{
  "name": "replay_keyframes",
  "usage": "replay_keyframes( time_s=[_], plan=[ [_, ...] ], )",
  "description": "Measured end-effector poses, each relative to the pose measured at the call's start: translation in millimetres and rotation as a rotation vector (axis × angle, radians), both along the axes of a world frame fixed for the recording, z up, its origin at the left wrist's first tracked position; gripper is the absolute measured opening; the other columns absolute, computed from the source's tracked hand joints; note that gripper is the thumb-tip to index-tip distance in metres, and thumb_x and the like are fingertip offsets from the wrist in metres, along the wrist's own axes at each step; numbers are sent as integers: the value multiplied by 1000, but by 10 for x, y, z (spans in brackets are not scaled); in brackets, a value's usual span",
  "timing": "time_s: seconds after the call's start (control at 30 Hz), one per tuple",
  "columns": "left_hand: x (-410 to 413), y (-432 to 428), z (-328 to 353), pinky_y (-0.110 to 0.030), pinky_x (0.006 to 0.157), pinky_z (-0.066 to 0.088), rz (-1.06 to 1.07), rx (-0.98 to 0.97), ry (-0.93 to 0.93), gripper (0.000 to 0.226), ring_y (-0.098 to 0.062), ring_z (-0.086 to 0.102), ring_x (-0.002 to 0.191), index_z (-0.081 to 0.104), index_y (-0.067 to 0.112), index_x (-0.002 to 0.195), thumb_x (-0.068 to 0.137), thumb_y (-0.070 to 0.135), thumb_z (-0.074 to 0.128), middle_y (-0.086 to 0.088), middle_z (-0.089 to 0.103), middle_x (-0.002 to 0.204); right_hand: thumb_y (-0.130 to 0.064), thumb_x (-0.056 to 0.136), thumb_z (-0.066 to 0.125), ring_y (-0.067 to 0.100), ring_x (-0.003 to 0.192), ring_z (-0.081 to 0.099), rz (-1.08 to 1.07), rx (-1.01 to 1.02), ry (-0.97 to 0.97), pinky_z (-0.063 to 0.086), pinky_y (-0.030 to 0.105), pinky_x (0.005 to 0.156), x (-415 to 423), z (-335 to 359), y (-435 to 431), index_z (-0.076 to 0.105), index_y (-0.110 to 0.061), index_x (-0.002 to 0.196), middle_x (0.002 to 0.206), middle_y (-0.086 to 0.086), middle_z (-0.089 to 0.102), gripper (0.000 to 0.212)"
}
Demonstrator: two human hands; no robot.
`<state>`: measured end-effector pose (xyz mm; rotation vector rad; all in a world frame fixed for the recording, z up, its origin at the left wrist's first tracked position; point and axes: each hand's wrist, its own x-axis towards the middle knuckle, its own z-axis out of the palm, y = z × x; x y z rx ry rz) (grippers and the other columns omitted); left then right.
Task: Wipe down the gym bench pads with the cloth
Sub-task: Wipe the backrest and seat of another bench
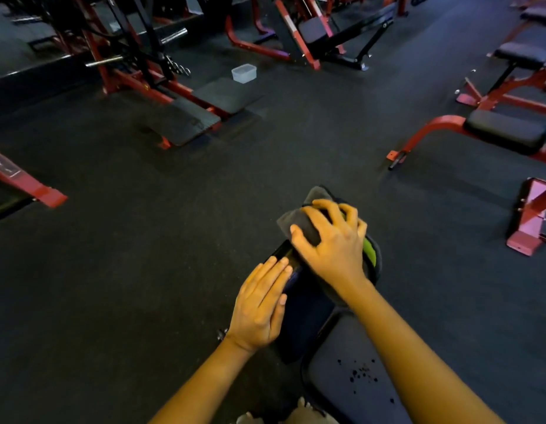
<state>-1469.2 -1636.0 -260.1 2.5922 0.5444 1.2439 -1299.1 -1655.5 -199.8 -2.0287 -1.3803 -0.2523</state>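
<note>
Over the gym's dark rubber floor (143, 240), my right hand (333, 243) is clutching the grey cloth (299, 223) with bent, spread fingers on the far end of the bench pad (305, 307), while my left hand (259, 307) is lying flat against its side. A clear tub (244, 73) is sitting ahead near a red machine (96, 50), and red-framed benches (507, 130) are standing well apart on the right.
</note>
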Motion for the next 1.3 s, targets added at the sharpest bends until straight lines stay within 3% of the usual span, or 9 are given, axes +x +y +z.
replay_keyframes(
  time_s=[0.2, 0.3, 0.43, 0.63, 0.83, 1.0, 1.17, 1.3],
  plan=[
    [9, -40, 20, -36, 112, 32, 42, 2, 23, 37, -23, 41, 133, 45, 2, 131, 101, 21, 34, -6, 44, 140, -55, 91, 44, 31, 123, 37, -98, -163, 141, 32, 52, 95, 358, 77, 196, 59, -24, 124, 135, 2, 50, 47],
    [-1, -46, 15, -36, 112, 31, 59, 14, 41, 38, -23, 41, 134, 45, 2, 131, 100, 21, 34, -6, 44, 140, -58, 88, 37, 34, 122, 39, -114, -68, 121, 33, 53, 93, 247, 12, 132, 62, -23, 121, 135, 3, 52, 55],
    [-2, -88, 39, -38, 112, 31, 96, 21, 71, 38, -25, 40, 134, 43, 3, 133, 101, 21, 35, -8, 45, 140, -54, 89, 44, 35, 119, 42, -86, 68, 117, 36, 54, 91, 76, -122, 9, 63, -21, 119, 134, 6, 54, 49],
    [-70, -270, 40, -33, 118, 17, 186, -93, 130, 44, -16, 24, 143, 29, 7, 142, 103, 26, 32, -3, 32, 149, -52, 91, 44, 35, 126, 37, 8, 170, 120, 36, 57, 94, -277, -339, -295, 47, -21, 131, 143, 6, 41, 51],
    [-184, -545, 13, -27, 118, 12, 255, -212, 155, 50, -11, 14, 145, 21, 9, 146, 102, 30, 32, -3, 24, 152, -58, 98, 31, 34, 131, 31, 129, 204, 183, 38, 61, 98, -539, -626, -614, 33, -19, 140, 147, 8, 29, 58],
    [-96, -739, 82, -15, 115, 10, 322, -370, 58, 49, 1, 6, 143, 22, 16, 144, 99, 33, 33, 10, 18, 151, -60, 98, 29, 34, 131, 30, 168, 187, 158, 39, 60, 97, -516, -687, -696, 30, -20, 141, 148, 8, 27, 59],
    [44, -760, 0, -13, 114, 9, 382, -361, -49, 47, 2, 7, 143, 23, 18, 143, 99, 24, 39, 12, 19, 150, -62, 98, 24, 33, 130, 30, 169, 225, 132, 41, 60, 96, -476, -731, -642, 29, -20, 142, 148, 7, 27, 61],
    [107, -713, -154, -15, 114, 12, 403, -281, -168, 45, -1, 12, 143, 29, 16, 143, 100, 28, 35, 12, 23, 149, -62, 98, 23, 32, 129, 30, 194, 309, 108, 40, 60, 95, -442, -855, -584, 29, -21, 142, 148, 5, 26, 60]
  ],
)
